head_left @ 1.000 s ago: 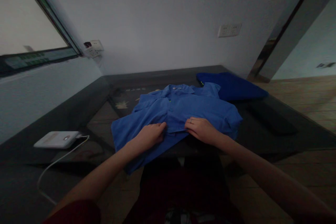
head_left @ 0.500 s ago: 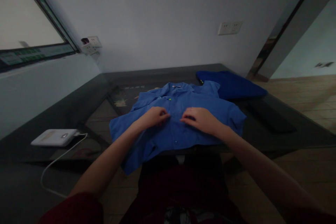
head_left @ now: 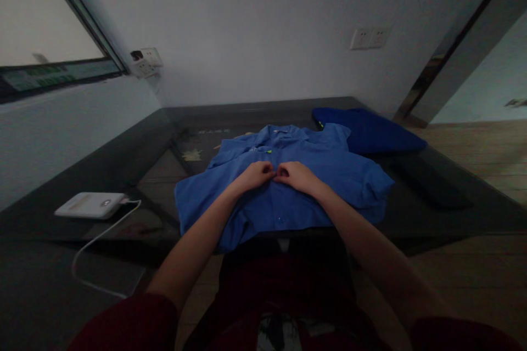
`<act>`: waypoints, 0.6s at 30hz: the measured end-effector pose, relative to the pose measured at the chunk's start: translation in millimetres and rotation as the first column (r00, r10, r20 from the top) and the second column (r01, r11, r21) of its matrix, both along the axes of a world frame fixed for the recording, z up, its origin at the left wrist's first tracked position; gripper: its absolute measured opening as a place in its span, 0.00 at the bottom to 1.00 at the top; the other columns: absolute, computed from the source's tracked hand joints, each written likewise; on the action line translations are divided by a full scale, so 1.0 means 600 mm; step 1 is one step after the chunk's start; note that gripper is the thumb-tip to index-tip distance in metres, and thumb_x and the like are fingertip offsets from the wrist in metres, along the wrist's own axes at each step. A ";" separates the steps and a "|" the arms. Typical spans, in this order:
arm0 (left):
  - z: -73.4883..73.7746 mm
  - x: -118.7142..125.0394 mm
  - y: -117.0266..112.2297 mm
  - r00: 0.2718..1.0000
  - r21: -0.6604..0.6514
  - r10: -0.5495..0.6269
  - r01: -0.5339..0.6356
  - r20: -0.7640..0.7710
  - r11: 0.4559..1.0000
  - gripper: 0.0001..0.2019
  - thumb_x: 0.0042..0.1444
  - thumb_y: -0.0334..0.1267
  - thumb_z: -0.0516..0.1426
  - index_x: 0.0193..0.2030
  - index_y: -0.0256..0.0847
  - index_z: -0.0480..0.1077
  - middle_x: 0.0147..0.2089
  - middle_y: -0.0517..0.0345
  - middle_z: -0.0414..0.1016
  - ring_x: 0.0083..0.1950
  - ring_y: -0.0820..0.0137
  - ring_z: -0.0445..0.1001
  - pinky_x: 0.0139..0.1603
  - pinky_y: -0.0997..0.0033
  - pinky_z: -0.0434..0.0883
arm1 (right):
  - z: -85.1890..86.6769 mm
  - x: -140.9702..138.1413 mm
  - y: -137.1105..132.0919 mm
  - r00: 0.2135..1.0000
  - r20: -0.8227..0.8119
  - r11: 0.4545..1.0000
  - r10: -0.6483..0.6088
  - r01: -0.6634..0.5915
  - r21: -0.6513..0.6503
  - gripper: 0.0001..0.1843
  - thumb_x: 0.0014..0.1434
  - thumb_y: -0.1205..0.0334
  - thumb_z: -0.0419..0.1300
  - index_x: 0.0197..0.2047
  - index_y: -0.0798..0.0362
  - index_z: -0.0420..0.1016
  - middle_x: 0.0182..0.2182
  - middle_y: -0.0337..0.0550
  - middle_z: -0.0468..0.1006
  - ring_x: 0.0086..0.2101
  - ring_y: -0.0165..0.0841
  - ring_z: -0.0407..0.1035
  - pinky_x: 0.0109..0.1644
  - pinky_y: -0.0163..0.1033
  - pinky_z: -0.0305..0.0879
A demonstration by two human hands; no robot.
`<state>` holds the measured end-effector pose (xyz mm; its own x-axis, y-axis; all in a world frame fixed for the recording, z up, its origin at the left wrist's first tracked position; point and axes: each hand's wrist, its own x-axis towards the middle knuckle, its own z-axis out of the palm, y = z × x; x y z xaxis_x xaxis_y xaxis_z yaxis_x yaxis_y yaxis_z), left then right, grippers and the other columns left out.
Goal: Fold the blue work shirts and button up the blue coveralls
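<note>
A blue button-front shirt (head_left: 329,175) lies spread on the dark table, collar toward the wall, with its lower left part drooping over the front edge. On its front placket my left hand (head_left: 259,174) pinches the cloth, fingers closed. Right beside it, my right hand (head_left: 297,175) is also closed in a pinch on the placket, and the fingertips of both hands nearly meet. Whatever lies between the fingertips is too small to make out. Below the hands a button shows near the hem. A small yellow-green mark sits just above them on the chest.
A folded dark blue cloth item (head_left: 366,131) lies at the back right, with a black flat object (head_left: 432,182) in front of it. On the left of the table (head_left: 152,126) rests a white power bank (head_left: 93,205) with a white cable (head_left: 96,238). Wall sockets (head_left: 370,38) are behind.
My two hands have come together at the placket from a gap apart. The shirt's drooping left corner has risen a little. The view has shifted slightly.
</note>
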<state>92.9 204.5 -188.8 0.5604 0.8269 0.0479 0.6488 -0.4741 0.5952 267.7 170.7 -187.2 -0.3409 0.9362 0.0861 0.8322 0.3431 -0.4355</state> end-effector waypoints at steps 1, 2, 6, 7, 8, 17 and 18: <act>0.001 0.001 -0.002 1.000 -0.005 0.004 -0.004 0.031 1.000 0.07 0.54 0.37 0.54 0.30 0.37 0.70 0.23 0.62 0.69 0.26 0.72 0.68 0.28 0.75 0.62 | 0.001 0.000 0.000 1.000 -0.011 1.000 0.002 -0.002 0.002 0.10 0.58 0.55 0.61 0.35 0.53 0.75 0.30 0.43 0.78 0.31 0.32 0.70 0.31 0.33 0.55; 0.002 0.002 -0.003 0.998 -0.013 0.006 -0.005 0.061 1.000 0.08 0.55 0.37 0.53 0.30 0.37 0.70 0.23 0.62 0.69 0.26 0.72 0.68 0.28 0.75 0.63 | 0.002 0.000 -0.001 1.000 -0.020 1.000 0.003 -0.003 0.006 0.10 0.59 0.55 0.61 0.35 0.54 0.75 0.30 0.43 0.78 0.31 0.32 0.70 0.31 0.33 0.55; -0.004 0.003 0.000 0.989 -0.035 0.008 -0.003 0.146 0.999 0.08 0.55 0.39 0.53 0.31 0.37 0.70 0.23 0.62 0.70 0.24 0.73 0.70 0.27 0.75 0.65 | 0.005 -0.002 -0.003 1.000 -0.029 0.999 -0.001 0.002 0.033 0.09 0.60 0.56 0.59 0.36 0.54 0.74 0.31 0.44 0.78 0.32 0.33 0.70 0.31 0.34 0.55; -0.006 0.002 0.002 0.988 -0.042 0.009 -0.003 0.155 0.999 0.08 0.55 0.39 0.54 0.31 0.37 0.70 0.23 0.62 0.70 0.23 0.73 0.70 0.27 0.75 0.65 | 0.005 -0.002 -0.004 1.000 -0.029 0.999 -0.001 0.002 0.039 0.09 0.60 0.57 0.59 0.36 0.53 0.74 0.32 0.44 0.78 0.32 0.33 0.70 0.31 0.33 0.55; -0.008 0.001 0.003 0.987 -0.056 0.011 -0.002 0.162 0.998 0.08 0.55 0.39 0.54 0.31 0.37 0.70 0.23 0.63 0.70 0.23 0.73 0.70 0.27 0.75 0.66 | 0.004 -0.002 -0.004 1.000 -0.030 0.999 -0.001 0.002 0.040 0.08 0.60 0.57 0.59 0.36 0.53 0.74 0.32 0.44 0.78 0.32 0.33 0.70 0.32 0.33 0.55; 0.021 -0.001 0.002 0.992 -0.347 -0.009 0.053 0.127 0.936 0.11 0.57 0.43 0.54 0.30 0.38 0.65 0.21 0.62 0.70 0.22 0.72 0.72 0.23 0.74 0.69 | -0.004 0.007 0.011 0.977 -0.208 0.998 0.056 -0.050 0.033 0.06 0.56 0.63 0.61 0.30 0.56 0.73 0.26 0.40 0.75 0.28 0.29 0.66 0.32 0.32 0.55; 0.027 0.000 0.000 0.992 -0.377 -0.014 0.061 0.126 0.924 0.12 0.58 0.44 0.54 0.30 0.38 0.64 0.21 0.62 0.69 0.21 0.72 0.71 0.23 0.74 0.69 | -0.004 0.010 0.013 0.965 -0.258 0.998 0.056 -0.045 0.046 0.06 0.56 0.63 0.61 0.30 0.57 0.73 0.25 0.39 0.74 0.28 0.29 0.66 0.31 0.32 0.55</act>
<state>92.9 204.7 -172.7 0.6011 0.7743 -0.1978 0.5488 -0.2199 0.8065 273.5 178.5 -189.7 -0.3487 0.9124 0.2144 0.6742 0.4030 -0.6189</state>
